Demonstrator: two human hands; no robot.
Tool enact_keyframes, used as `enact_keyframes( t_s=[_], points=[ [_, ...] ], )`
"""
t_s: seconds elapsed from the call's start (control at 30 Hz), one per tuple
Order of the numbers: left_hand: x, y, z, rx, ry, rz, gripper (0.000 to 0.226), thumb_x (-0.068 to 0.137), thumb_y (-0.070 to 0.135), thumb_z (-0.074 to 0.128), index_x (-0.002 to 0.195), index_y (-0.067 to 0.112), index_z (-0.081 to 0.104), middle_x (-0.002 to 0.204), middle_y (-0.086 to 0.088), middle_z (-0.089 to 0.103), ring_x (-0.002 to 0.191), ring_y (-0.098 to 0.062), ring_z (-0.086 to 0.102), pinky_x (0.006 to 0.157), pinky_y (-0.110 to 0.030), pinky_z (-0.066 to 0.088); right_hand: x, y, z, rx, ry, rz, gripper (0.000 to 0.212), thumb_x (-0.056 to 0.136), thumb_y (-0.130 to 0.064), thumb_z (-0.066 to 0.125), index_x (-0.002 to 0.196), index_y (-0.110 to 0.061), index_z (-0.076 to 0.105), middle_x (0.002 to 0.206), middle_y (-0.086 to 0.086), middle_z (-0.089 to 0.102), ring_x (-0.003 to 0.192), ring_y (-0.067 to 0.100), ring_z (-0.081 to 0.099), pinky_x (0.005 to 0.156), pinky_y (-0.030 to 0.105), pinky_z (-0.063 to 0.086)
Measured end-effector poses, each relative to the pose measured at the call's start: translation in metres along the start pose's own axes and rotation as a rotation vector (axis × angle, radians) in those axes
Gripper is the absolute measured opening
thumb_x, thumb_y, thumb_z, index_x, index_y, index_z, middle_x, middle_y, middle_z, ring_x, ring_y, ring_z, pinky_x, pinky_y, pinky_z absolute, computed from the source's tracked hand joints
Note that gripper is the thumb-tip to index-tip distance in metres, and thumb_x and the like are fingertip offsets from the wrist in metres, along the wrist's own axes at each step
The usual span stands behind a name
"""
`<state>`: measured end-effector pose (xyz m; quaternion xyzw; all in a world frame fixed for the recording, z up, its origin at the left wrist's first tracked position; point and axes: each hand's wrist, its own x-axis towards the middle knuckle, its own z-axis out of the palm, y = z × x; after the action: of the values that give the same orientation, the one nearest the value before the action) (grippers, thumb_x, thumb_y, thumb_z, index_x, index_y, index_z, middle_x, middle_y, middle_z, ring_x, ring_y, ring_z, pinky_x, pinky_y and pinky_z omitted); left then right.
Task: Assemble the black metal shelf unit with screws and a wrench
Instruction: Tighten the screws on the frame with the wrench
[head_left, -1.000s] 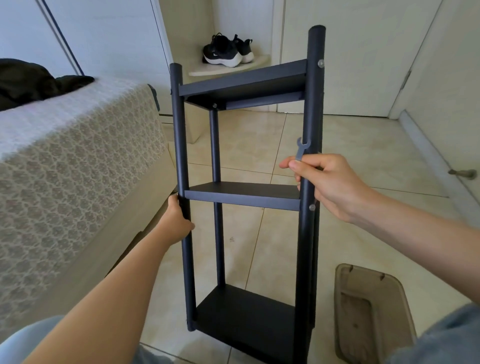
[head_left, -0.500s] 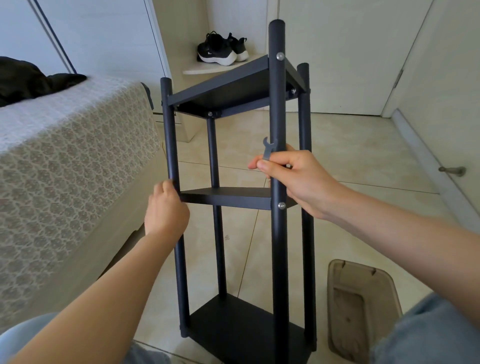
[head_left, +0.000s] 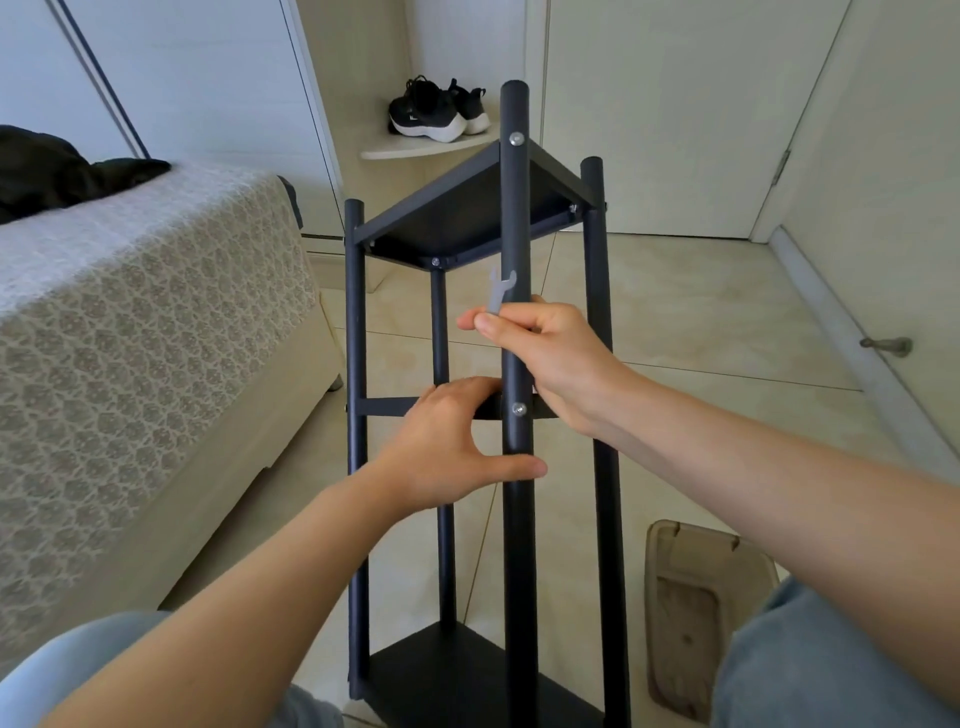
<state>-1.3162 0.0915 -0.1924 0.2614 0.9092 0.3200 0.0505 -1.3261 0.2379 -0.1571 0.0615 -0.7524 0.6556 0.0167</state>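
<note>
A pale tiled floor (head_left: 675, 291) runs between white cupboard doors and a bed (head_left: 130, 338) at the left, its patterned cover carrying a dark garment (head_left: 47, 171). Past the bed's corner, black shoes (head_left: 436, 111) sit on a low ledge (head_left: 415, 151). The black shelf unit (head_left: 457, 223) stands upright on the floor in the middle, one corner toward the camera, its front post (head_left: 517, 545) cutting down the view. The left hand (head_left: 447, 447) is spread wide, fingers laid along the middle shelf (head_left: 387, 406) and hiding part of it, thumb tip touching the post below a screw (head_left: 518, 409). Above, the right hand (head_left: 550, 353) curls round that post and pinches a small wrench (head_left: 500, 288) that points up; the post covers part of its palm. On the floor at the right lies a translucent brown tray (head_left: 696, 613), and a door stop (head_left: 888, 345) juts from the wall.
</note>
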Motion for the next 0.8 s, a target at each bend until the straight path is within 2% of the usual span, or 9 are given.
enact_keyframes(
  t_s=[0.13, 0.23, 0.37, 0.47, 0.5, 0.57, 0.6, 0.73, 0.8],
  points=[
    [0.004, -0.002, -0.009, -0.035, -0.055, 0.034, 0.078, 0.069, 0.058, 0.083, 0.133, 0.025, 0.053, 0.123, 0.012, 0.062, 0.116, -0.005, 0.058, 0.104, -0.034, 0.050, -0.004, -0.010, -0.003, -0.098, -0.011, -0.015, 0.019, 0.097, -0.026, 0.060, 0.093, -0.033, 0.077, 0.118, -0.011, 0.062, 0.117, 0.005, 0.054, 0.091, 0.017, 0.037],
    [0.007, -0.005, -0.015, -0.110, -0.097, 0.050, 0.085, 0.068, 0.053, 0.087, 0.139, 0.026, 0.050, 0.127, 0.015, 0.062, 0.118, -0.002, 0.058, 0.103, -0.023, 0.048, -0.006, -0.017, -0.006, -0.202, -0.045, -0.077, 0.018, 0.096, -0.028, 0.061, 0.094, -0.037, 0.076, 0.117, -0.008, 0.061, 0.112, 0.001, 0.055, 0.083, 0.010, 0.037],
    [0.011, -0.006, -0.019, -0.143, -0.140, 0.028, 0.069, 0.065, 0.042, 0.092, 0.121, 0.040, 0.053, 0.113, 0.024, 0.066, 0.106, 0.013, 0.058, 0.083, 0.000, 0.044, -0.009, -0.021, -0.004, -0.283, -0.093, -0.156, 0.017, 0.096, -0.026, 0.062, 0.097, -0.035, 0.077, 0.106, -0.017, 0.059, 0.106, -0.005, 0.052, 0.083, 0.004, 0.042],
    [0.011, -0.005, -0.018, -0.134, -0.153, 0.024, 0.060, 0.068, 0.034, 0.092, 0.100, 0.050, 0.045, 0.094, 0.048, 0.058, 0.094, 0.028, 0.052, 0.071, 0.007, 0.037, -0.013, -0.021, -0.002, -0.314, -0.135, -0.186, 0.017, 0.096, -0.022, 0.062, 0.097, -0.031, 0.077, 0.102, -0.013, 0.056, 0.103, -0.009, 0.052, 0.086, 0.003, 0.040],
    [0.012, -0.005, -0.016, -0.130, -0.154, 0.025, 0.059, 0.069, 0.033, 0.092, 0.097, 0.050, 0.043, 0.089, 0.049, 0.058, 0.091, 0.031, 0.049, 0.069, 0.008, 0.036, -0.014, -0.021, -0.003, -0.311, -0.145, -0.190, 0.017, 0.096, -0.021, 0.062, 0.097, -0.030, 0.077, 0.102, -0.012, 0.055, 0.103, -0.010, 0.052, 0.087, 0.004, 0.040],
    [0.014, -0.007, -0.014, -0.137, -0.145, 0.028, 0.058, 0.070, 0.031, 0.091, 0.094, 0.050, 0.042, 0.084, 0.032, 0.062, 0.087, 0.033, 0.048, 0.067, 0.008, 0.036, -0.015, -0.021, -0.005, -0.309, -0.149, -0.187, 0.018, 0.096, -0.020, 0.062, 0.099, -0.029, 0.077, 0.105, -0.009, 0.055, 0.107, -0.006, 0.053, 0.092, 0.008, 0.041],
    [0.016, -0.006, -0.014, -0.141, -0.144, 0.032, 0.057, 0.071, 0.030, 0.091, 0.094, 0.050, 0.043, 0.088, 0.030, 0.058, 0.087, 0.033, 0.048, 0.068, 0.008, 0.035, -0.015, -0.021, -0.007, -0.314, -0.142, -0.186, 0.017, 0.096, -0.021, 0.062, 0.100, -0.029, 0.077, 0.107, -0.005, 0.055, 0.109, -0.003, 0.053, 0.094, 0.009, 0.041],
    [0.021, -0.003, -0.016, -0.137, -0.160, 0.048, 0.055, 0.073, 0.030, 0.089, 0.096, 0.050, 0.043, 0.098, 0.029, 0.053, 0.090, 0.032, 0.047, 0.071, 0.008, 0.034, -0.014, -0.022, -0.013, -0.326, -0.106, -0.171, 0.018, 0.096, -0.025, 0.061, 0.103, -0.032, 0.075, 0.114, -0.002, 0.056, 0.110, -0.005, 0.051, 0.088, 0.005, 0.039],
    [0.022, -0.004, -0.018, -0.134, -0.169, 0.052, 0.058, 0.074, 0.028, 0.088, 0.102, 0.049, 0.041, 0.100, 0.030, 0.050, 0.090, 0.034, 0.045, 0.071, 0.009, 0.033, -0.013, -0.021, -0.015, -0.330, -0.098, -0.173, 0.018, 0.096, -0.025, 0.061, 0.103, -0.032, 0.075, 0.113, -0.002, 0.055, 0.109, -0.006, 0.051, 0.090, 0.006, 0.040]
  ],
)
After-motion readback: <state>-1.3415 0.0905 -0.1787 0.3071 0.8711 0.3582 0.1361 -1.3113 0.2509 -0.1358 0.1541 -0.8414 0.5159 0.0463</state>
